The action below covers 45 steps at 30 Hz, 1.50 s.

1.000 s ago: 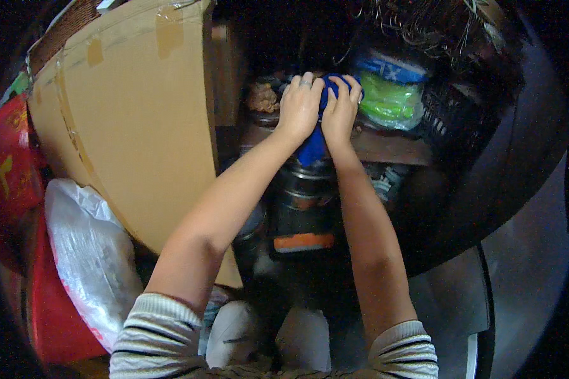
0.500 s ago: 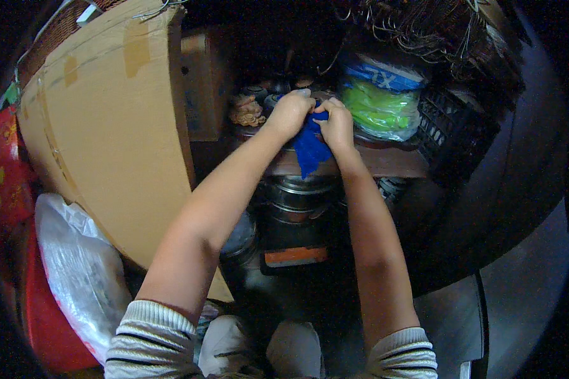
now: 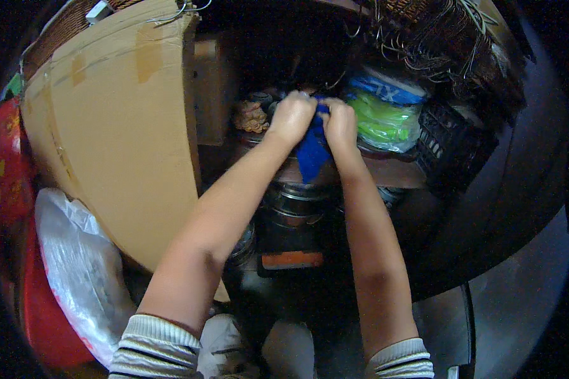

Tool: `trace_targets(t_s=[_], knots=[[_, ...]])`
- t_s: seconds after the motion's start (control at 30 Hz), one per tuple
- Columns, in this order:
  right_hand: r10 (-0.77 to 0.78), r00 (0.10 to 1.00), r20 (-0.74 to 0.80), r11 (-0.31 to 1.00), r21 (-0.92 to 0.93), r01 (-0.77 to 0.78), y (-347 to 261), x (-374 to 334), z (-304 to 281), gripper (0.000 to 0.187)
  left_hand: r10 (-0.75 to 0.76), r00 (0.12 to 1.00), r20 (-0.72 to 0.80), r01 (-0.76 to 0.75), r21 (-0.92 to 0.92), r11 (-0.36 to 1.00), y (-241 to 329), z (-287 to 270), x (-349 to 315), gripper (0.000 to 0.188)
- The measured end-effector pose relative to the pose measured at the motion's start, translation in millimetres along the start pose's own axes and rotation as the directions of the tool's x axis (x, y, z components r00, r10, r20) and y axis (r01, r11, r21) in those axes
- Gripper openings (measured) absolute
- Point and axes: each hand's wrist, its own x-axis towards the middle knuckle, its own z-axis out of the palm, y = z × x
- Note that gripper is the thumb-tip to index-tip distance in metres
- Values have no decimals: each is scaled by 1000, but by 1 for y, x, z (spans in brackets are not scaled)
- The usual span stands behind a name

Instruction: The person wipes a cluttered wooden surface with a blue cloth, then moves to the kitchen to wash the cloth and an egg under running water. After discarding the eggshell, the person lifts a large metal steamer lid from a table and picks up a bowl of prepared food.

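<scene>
Cloth (image 3: 312,160), blue and limp, hangs in front of the wooden shelf (image 3: 395,173), between the left hand (image 3: 292,117) and right hand (image 3: 340,123). Both look closed on its bunched upper part, probably because soft fabric needs two grips to steady it; the unheld end droops, seemingly under its own weight, left of the green-and-blue packet (image 3: 387,121).

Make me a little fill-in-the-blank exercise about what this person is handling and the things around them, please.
The cloth held in the left hand and right hand is coloured ____.
The big taped box left of the hands is made of ____.
The lower part of the plastic package is bright ____.
In the picture, the black crate is to the ____ of that package.

Missing words: blue; cardboard; green; right.
</scene>
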Motion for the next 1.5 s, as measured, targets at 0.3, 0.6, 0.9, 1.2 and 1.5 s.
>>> trace_targets(t_s=[0.3, 0.6, 0.9, 1.2, 1.5], knots=[[-114, 987, 110, 987, 127, 100, 0, 3, 50, 35, -97, 989, 115, 101, -23, 995, -57, 15, -32, 31], [-204, 942, 268, 975, -35, 221, -29, 24, 30, 32, -220, 962, 160, 223, -4, 975, -52, -12, -6, 17], [-83, 972, -220, 982, 146, 117, -57, -148, 14, 40, -121, 992, 26, 123, -118, 985, 41, -47, -130, 37], [35, 857, -515, 973, -179, -147, 105, -158, -14, 19, 254, 967, 28, -241, -240, 941, 145, 31, -94, 44], [44, 874, -485, 988, -111, -112, 77, -162, -11, 28, 191, 982, -15, -186, -309, 933, 126, 36, -90, 35]])
